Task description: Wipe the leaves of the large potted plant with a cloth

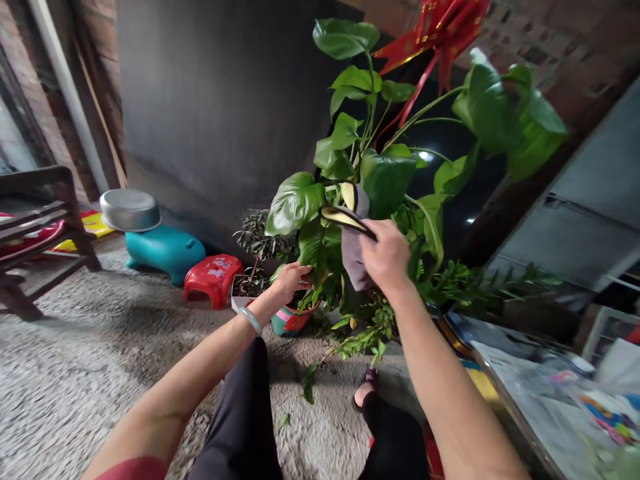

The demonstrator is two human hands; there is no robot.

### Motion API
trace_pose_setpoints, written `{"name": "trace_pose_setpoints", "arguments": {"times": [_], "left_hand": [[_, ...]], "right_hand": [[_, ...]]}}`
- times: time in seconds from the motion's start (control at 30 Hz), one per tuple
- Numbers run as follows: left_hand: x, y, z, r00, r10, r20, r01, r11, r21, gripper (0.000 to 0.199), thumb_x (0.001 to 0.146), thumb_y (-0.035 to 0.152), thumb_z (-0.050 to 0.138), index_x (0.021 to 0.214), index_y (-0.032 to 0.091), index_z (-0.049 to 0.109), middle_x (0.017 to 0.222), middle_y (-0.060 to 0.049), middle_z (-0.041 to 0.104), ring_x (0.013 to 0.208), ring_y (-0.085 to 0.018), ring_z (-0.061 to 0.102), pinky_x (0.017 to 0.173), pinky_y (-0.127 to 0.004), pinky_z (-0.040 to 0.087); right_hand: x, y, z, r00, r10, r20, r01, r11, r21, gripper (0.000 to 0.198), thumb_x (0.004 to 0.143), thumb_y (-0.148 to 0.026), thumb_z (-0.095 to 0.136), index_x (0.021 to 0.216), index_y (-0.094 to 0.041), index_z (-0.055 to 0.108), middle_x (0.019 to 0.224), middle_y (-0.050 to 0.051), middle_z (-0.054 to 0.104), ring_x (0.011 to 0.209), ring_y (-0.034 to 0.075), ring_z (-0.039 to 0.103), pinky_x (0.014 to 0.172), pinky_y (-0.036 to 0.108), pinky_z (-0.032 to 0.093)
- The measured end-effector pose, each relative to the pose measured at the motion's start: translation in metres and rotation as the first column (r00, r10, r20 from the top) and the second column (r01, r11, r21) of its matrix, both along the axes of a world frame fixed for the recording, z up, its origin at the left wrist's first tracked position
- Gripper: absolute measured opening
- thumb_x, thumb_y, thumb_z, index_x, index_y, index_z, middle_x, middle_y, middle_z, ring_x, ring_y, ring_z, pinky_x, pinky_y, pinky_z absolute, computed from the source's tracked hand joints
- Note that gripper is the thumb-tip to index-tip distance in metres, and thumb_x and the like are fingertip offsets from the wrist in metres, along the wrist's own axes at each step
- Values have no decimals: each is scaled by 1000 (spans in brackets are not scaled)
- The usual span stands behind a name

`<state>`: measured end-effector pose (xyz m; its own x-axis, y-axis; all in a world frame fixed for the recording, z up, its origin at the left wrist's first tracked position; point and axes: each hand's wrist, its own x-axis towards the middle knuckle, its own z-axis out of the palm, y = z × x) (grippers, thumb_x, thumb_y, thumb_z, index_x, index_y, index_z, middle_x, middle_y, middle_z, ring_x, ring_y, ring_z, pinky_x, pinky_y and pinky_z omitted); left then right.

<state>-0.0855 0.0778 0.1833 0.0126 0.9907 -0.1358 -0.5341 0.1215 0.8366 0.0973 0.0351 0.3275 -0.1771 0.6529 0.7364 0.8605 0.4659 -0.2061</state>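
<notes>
My right hand (385, 253) is closed around a grey cloth (354, 257) with black edging and a pale yellow inner side. It holds the cloth up against the leaves of a tall, broad-leaved green plant (387, 175). Lower and to the left, my left hand (291, 281) reaches in at the plant's lower leaves. Its fingers are stretched out, with the tips by a hanging leaf (313, 243); whether they touch it I cannot tell. Beneath that hand stands a green and red flowerpot (293, 321), partly covered by foliage. A pale bangle circles my left wrist.
A red bow (443, 40) hangs above the plant. On the left are a red stool (214, 280), a teal animal-shaped seat (163, 250) with a metal basin (131, 209) on it, and a wooden chair (43, 233). A cluttered table (520, 393) stands on the right.
</notes>
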Motion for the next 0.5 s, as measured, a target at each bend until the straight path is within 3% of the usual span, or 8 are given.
{"name": "trace_pose_setpoints", "arguments": {"times": [0.07,0.13,0.2,0.3,0.4,0.5], "left_hand": [[4,-3,0,1000,13,-15,-13,1000,2,20,69,17,85,67,16,65,63,-1,67,51,-13,60,55,-27,53],[-1,-5,-7,999,38,-34,-38,999,1,18,68,14,84,68,16,66,64,-1,67,52,-12,59,56,-27,53],[-17,-5,-17,996,57,-65,-58,998,-23,15,67,9,82,73,15,69,67,-2,69,55,-13,62,58,-27,54],[-57,4,-27,982,173,-76,-182,975,-124,22,69,8,81,88,14,73,75,-5,74,58,-14,64,60,-27,56],[-92,22,-15,921,389,30,-373,900,-225,10,86,22,74,90,17,67,73,-2,72,56,-13,63,61,-27,58],[-105,41,16,897,398,195,-369,914,-166,15,96,31,66,88,19,63,69,-1,69,57,-14,65,63,-28,60]], "right_hand": [[-21,7,-17,988,-5,155,30,987,-160,36,88,-9,66,117,-23,82,123,13,76,113,31,72,99,43,59],[-27,1,-45,966,115,231,-33,944,-329,37,89,-8,66,119,-22,82,124,13,76,114,30,72,99,41,59],[-13,-15,-75,963,213,164,-130,904,-407,39,91,-10,63,124,-21,80,125,13,77,116,29,73,102,40,58],[30,-39,-103,972,227,-51,-227,878,-420,35,91,-17,61,120,-20,81,120,12,79,112,28,76,102,40,59],[61,-50,-107,963,167,-210,-242,879,-411,31,85,-25,63,108,-20,83,111,12,81,105,29,78,98,43,61],[65,-55,-93,945,164,-282,-256,908,-331,28,83,-30,64,101,-20,83,107,12,82,101,30,78,96,44,61]]}}
